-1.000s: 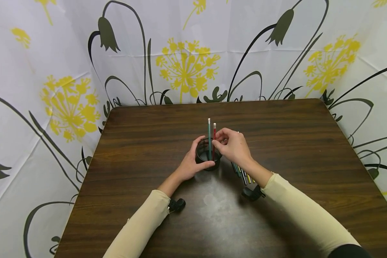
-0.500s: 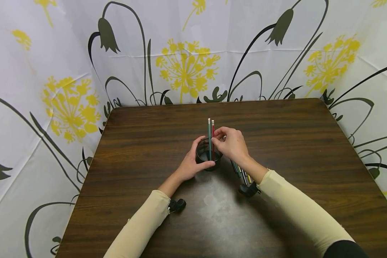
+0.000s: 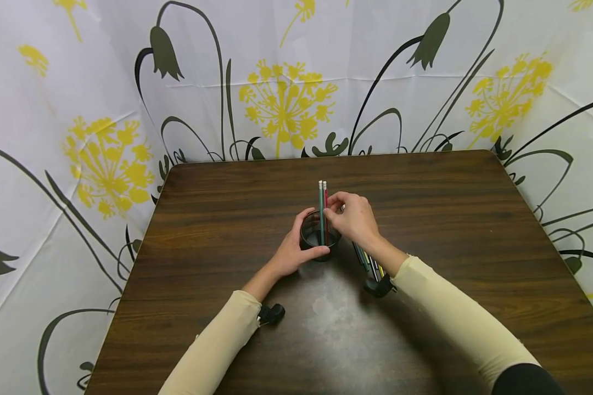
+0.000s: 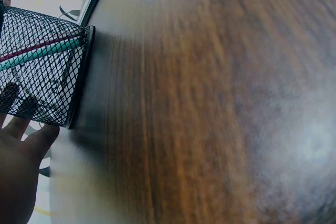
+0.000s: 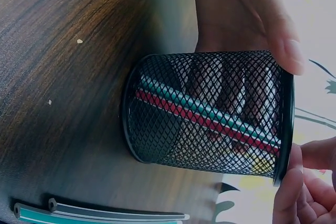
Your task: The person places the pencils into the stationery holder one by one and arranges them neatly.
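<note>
A black mesh pencil cup (image 3: 307, 237) stands upright on the table, gripped round its side by my left hand (image 3: 289, 251), thumb in front and fingers behind. Inside it lean a green pencil (image 3: 320, 204) and a red pencil (image 3: 325, 195), side by side with white eraser ends up. My right hand (image 3: 357, 218) is at the cup's right rim, pinching the red pencil between thumb and finger. Through the mesh (image 5: 157, 145) in the right wrist view, both pencils reach down to the base. The left wrist view shows fingers (image 4: 39, 142) against the cup.
Several more pencils (image 3: 368, 262) lie on the brown wooden table (image 3: 217, 219) under the right forearm, partly hidden by it. Some of their ends show in the right wrist view, among them a teal pencil (image 5: 79, 216). A flower-patterned curtain (image 3: 375, 44) hangs behind the table.
The red pencil's top has shifted left and slightly up, now beside the green pencil. My right hand and forearm have moved a little left with it. My left hand and the cup have stayed put.
</note>
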A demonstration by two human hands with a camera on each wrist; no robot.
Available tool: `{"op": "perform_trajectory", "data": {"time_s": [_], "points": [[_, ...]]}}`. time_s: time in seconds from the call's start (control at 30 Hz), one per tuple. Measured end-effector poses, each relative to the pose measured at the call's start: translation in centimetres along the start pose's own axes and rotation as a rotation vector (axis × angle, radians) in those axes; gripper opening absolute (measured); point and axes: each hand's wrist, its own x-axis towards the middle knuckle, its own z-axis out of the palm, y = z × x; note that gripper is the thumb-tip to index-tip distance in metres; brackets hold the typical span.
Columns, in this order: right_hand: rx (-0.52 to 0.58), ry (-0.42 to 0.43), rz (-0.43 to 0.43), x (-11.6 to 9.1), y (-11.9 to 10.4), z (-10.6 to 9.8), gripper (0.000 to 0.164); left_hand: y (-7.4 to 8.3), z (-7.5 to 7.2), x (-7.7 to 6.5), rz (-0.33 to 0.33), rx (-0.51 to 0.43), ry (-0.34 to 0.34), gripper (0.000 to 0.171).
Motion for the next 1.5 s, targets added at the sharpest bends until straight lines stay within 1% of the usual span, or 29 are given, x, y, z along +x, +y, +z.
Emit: {"op": "perform_trajectory", "data": {"time_s": [0.23, 0.37, 0.73, 0.87, 1.0, 1.1, 1.23, 1.4, 1.5], "points": [[0.019, -0.023, 0.011, 0.4, 0.0, 0.0, 0.014, 0.0, 0.0, 0.0, 0.003, 0.002, 0.004, 0.088], [0.028, -0.043, 0.021, 0.4, 0.0, -0.1, 0.016, 0.1, 0.0, 0.0, -0.006, 0.004, 0.0, 0.088], [0.046, -0.066, 0.017, 0.4, 0.0, -0.4, 0.02, 0.1, 0.0, 0.0, 0.018, -0.02, -0.003, 0.088], [0.056, -0.079, 0.017, 0.5, 0.3, -0.9, 0.021, -0.1, 0.0, 0.0, 0.016, -0.029, -0.007, 0.089], [0.087, -0.074, 0.039, 0.6, 0.9, -2.0, 0.021, -0.1, 0.0, 0.0, 0.022, -0.032, -0.001, 0.091], [0.114, -0.069, 0.084, 0.9, 1.8, -3.1, 0.022, -0.1, 0.0, 0.0, 0.037, -0.028, 0.009, 0.091], [0.124, -0.075, 0.157, 1.1, 4.0, -4.6, 0.021, 0.0, 0.0, 0.1, 0.035, -0.009, 0.019, 0.088], [0.064, -0.097, 0.237, 0.8, 7.5, -5.6, 0.02, -0.1, 0.0, 0.0, 0.028, 0.005, 0.016, 0.089], [0.032, -0.141, 0.282, 0.3, 9.3, -5.7, 0.019, -0.2, 0.0, 0.0, 0.029, 0.007, 0.014, 0.091]]}}
